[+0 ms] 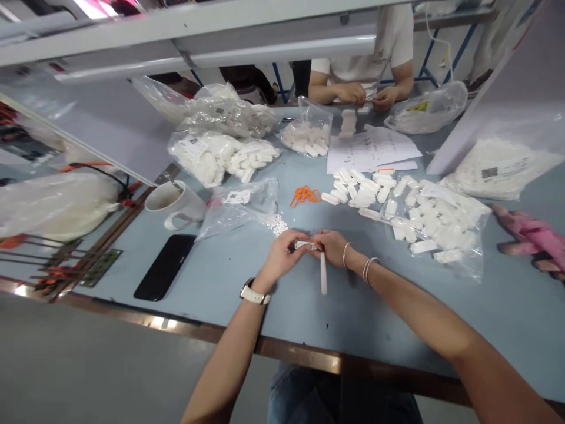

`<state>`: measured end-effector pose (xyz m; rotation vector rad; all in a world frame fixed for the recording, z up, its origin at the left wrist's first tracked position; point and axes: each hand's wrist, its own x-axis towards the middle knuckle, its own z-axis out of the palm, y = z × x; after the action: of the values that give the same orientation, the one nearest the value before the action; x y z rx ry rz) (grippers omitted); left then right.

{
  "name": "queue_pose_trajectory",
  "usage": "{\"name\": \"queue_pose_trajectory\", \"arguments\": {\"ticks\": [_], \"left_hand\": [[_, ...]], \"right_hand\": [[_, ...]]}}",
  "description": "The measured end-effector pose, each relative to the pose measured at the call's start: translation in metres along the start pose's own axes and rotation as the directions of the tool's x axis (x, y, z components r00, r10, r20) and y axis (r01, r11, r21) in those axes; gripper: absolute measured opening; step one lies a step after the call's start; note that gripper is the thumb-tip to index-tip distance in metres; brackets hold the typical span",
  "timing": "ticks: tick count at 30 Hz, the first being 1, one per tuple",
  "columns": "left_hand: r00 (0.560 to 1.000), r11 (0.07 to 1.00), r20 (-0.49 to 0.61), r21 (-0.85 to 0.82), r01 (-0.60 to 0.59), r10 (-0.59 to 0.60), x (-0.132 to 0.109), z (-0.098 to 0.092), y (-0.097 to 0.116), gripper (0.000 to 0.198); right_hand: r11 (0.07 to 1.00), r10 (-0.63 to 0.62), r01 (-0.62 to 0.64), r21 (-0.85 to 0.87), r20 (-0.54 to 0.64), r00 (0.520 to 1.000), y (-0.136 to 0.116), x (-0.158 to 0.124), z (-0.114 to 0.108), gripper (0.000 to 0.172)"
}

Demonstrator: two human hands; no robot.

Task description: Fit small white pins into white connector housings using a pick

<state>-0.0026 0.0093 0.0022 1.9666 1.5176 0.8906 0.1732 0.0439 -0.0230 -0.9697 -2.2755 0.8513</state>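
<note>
Head view: on the left of the tabletop (375, 330), a white mug (189, 207) and a black smartphone (165, 268) are set apart from the hands. Tiny white pieces (278, 224) are scattered beside a clear plastic bag (238, 209), just beyond the left hand (281, 258), whose fingers are closed on a small white part (303, 244), held between the two hands. Orange rectangular frames (305, 195) are heaped farther back. By the curled fingers of the right hand (332, 247), a pale-handled tool (323, 275) is gripped, its working end partly hidden. White plastic casings (364, 188) are piled farther right. The held part could be marked or flicked loose if the tool were pressed askew; the tiny pieces could be scattered if brushed by a knuckle.
</note>
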Motion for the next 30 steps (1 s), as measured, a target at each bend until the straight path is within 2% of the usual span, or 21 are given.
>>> {"name": "queue_pose_trajectory", "arguments": {"ticks": [2,5,7,10,16,19,22,26,30], "left_hand": [[0.995,0.996,-0.061,-0.034,0.083,-0.085,0.000,-0.012,-0.007,0.022],[0.931,0.953,-0.220,0.024,0.302,-0.290,-0.001,-0.033,-0.018,0.029],[0.902,0.905,-0.190,0.107,0.413,-0.389,-0.001,-0.044,-0.021,0.026],[0.887,0.859,-0.108,0.218,0.462,-0.450,-0.002,-0.049,-0.019,0.023],[0.900,0.839,-0.074,0.337,0.427,-0.429,-0.002,-0.042,-0.011,0.020],[0.906,0.848,-0.079,0.324,0.419,-0.417,-0.004,-0.042,-0.014,0.017],[0.925,0.914,-0.067,0.139,0.380,-0.375,-0.006,-0.041,-0.014,0.021],[0.978,0.969,-0.015,-0.141,0.203,-0.207,-0.005,-0.031,-0.003,0.023],[1.000,0.976,0.006,-0.216,0.003,-0.002,-0.003,-0.015,0.008,0.016]], "right_hand": [[1.000,0.002,-0.002,0.008,0.008,1.000,0.000,0.000,0.000,0.028],[1.000,0.008,-0.008,0.014,0.031,0.999,-0.002,-0.001,-0.001,0.026],[1.000,0.015,-0.015,0.008,0.040,0.999,-0.003,-0.002,-0.002,0.026],[1.000,0.021,-0.021,0.002,0.043,0.999,-0.003,-0.002,-0.004,0.028],[1.000,0.008,-0.008,0.026,0.038,0.999,-0.004,-0.002,-0.006,0.028],[0.999,0.025,-0.026,0.020,0.049,0.998,-0.004,-0.002,-0.005,0.028],[0.999,0.028,-0.029,0.030,0.042,0.999,-0.004,-0.003,-0.005,0.029],[0.999,0.012,-0.012,0.033,0.015,1.000,-0.003,-0.003,-0.005,0.034],[1.000,-0.001,0.000,0.023,0.016,1.000,-0.003,-0.002,-0.004,0.036]]}}
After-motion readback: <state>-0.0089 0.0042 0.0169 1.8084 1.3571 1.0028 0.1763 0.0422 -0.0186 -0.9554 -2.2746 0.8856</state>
